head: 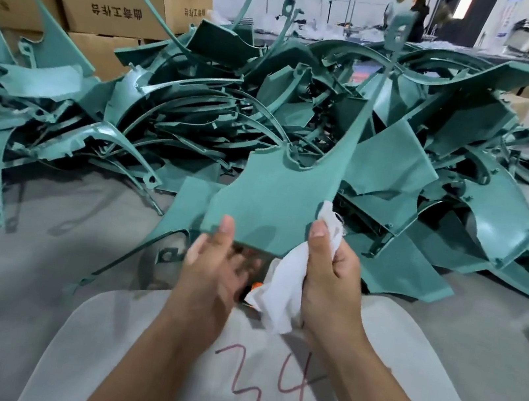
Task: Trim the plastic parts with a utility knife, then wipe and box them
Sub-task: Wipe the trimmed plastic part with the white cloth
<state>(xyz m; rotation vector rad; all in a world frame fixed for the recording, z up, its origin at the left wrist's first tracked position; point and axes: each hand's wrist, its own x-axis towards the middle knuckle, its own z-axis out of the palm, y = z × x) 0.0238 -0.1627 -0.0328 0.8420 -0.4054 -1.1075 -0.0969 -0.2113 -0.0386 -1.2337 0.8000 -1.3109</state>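
Since the left hand (pixel 212 261) only pinches the green plastic panel (pixel 273 198) bottom edge, hard wiping by the right hand (pixel 332 266), clutching the white cloth (pixel 283 290), could probably twist it loose.

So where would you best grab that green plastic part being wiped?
By its flat bottom edge, from below, as the left hand does. The green part is broad and smooth there, while its top narrows into thin arms. The right hand holds the cloth.

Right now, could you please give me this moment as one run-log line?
stage: wiping | left hand: holds green plastic part | right hand: grips white cloth at part's edge | pile of parts: behind
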